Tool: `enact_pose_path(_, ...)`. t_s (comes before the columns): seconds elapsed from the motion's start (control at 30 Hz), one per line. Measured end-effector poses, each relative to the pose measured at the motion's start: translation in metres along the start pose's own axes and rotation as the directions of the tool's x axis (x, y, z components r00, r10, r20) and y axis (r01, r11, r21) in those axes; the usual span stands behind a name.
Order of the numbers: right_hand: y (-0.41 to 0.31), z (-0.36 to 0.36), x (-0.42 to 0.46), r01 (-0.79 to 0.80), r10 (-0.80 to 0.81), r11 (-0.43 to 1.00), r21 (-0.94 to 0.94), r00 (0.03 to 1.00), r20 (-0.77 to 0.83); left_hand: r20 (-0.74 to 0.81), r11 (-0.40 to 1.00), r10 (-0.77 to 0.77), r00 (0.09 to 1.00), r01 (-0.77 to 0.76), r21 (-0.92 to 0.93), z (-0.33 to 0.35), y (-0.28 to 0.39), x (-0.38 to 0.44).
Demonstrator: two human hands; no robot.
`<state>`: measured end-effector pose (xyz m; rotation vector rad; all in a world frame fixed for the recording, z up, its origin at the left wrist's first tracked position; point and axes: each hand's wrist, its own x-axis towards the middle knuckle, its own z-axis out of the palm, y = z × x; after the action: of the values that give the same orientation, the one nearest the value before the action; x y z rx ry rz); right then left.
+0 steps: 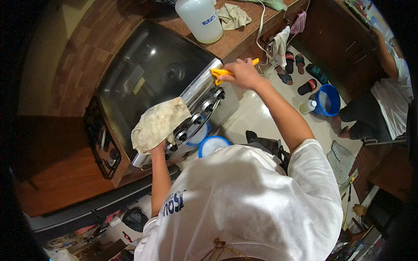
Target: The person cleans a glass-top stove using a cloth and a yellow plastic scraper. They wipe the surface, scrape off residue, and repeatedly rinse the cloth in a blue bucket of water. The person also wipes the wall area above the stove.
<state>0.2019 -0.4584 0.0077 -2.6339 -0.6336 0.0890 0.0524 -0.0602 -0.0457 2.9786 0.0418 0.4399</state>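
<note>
Spread over my left hand (158, 147) is a stained beige cloth (160, 122), which hides the fingers. It rests on the shiny metal front strip (199, 83) of a cooking range. My right hand (243, 74) grips a yellow plastic hand tool (219, 73), seemingly a scraper, its head at the strip's far right end. The dark, glossy top (147, 62) of the range extends beyond both hands, with a small pale yellowish patch (139, 85) on it. Below the strip, several black-and-silver control knobs (207, 105) run along the front, above a curved metal handle (204, 122).
A translucent jug (199, 21) bearing writing and a crumpled cloth (233, 16) are on the counter. Black pan supports (102, 140) lie left. Blue buckets (214, 145) (327, 100), a bottle (307, 106) and slippers (307, 86) occupy the floor. Another person (388, 98) stands at right.
</note>
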Motion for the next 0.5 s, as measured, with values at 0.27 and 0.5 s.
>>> enact_pose_path(0.27, -0.008, -0.006, 0.006, -0.041, 0.042, 0.999, 0.009, 0.999, -0.021, 0.055, 0.998, -0.036, 0.998, 0.039, -0.042, -0.008, 0.01, 0.006)
enact_pose_path(0.5, -0.026, -0.024, 0.007, -0.034, 0.042, 0.995, -0.094, 0.995, 0.09, 0.046, 0.969, -0.14, 0.989, 0.146, -0.2, -0.001, 0.013, 0.007)
